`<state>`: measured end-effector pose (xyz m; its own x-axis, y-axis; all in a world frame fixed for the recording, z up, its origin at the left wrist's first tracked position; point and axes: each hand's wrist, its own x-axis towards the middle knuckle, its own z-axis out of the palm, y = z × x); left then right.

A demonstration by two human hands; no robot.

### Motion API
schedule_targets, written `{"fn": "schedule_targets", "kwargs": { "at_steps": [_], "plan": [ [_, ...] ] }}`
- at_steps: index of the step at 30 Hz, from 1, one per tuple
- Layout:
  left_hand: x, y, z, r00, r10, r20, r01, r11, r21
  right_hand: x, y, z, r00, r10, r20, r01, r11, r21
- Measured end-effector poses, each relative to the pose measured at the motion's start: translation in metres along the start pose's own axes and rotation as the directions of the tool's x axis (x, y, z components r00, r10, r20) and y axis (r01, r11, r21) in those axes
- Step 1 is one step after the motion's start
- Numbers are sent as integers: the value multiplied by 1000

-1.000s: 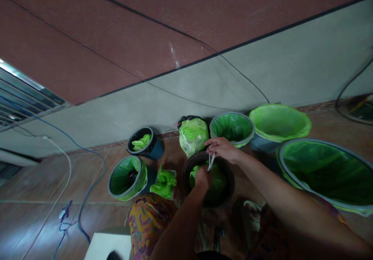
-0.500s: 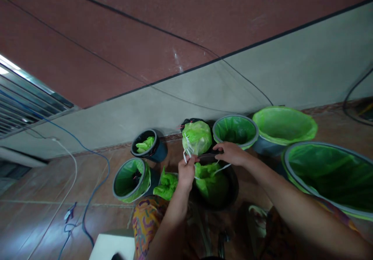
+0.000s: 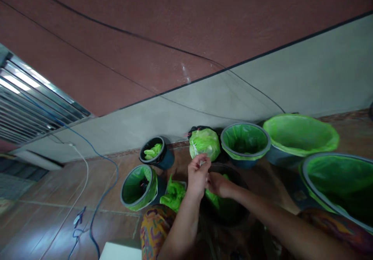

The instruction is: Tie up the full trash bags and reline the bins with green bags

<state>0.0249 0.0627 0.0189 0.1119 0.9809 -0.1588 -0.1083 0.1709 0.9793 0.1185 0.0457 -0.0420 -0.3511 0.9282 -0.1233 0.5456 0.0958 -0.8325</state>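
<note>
My left hand (image 3: pixel 197 174) is raised above a dark round bin (image 3: pixel 233 217), fingers pinched on the white drawstring (image 3: pixel 201 161) of the green bag (image 3: pixel 215 199) that sits in that bin. My right hand (image 3: pixel 218 184) is just beside it, lower, fingers closed at the bag's gathered top. The bag's lower part is hidden inside the bin and behind my arms. A tied green bag (image 3: pixel 204 143) stands right behind my hands.
Several bins lined with green bags stand on the brown tiled floor: a small one (image 3: pixel 139 182) at left, a dark one (image 3: pixel 156 155) behind it, three larger ones (image 3: pixel 245 140) (image 3: pixel 300 133) (image 3: pixel 340 182) at right. Loose green bags (image 3: pixel 174 192) lie by my patterned knee. Cables (image 3: pixel 96 198) trail left.
My hands came together over the bin: the left rose with the drawstring, the right moved in and down to the bag's top. The camera view shifted slightly left.
</note>
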Motion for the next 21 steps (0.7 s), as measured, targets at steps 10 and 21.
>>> {"fn": "schedule_targets", "kwargs": {
  "at_steps": [10, 21],
  "plan": [
    [-6, -69, -43, 975, -19, 221, -38, 968, 249, 0, 6, -47, 999, 39, -25, -35, 987, 159],
    [5, -103, -40, 998, -7, 62, -23, 881, 473, -14, 16, -96, 957, 186, -223, -242, 934, -261]
  ]
}}
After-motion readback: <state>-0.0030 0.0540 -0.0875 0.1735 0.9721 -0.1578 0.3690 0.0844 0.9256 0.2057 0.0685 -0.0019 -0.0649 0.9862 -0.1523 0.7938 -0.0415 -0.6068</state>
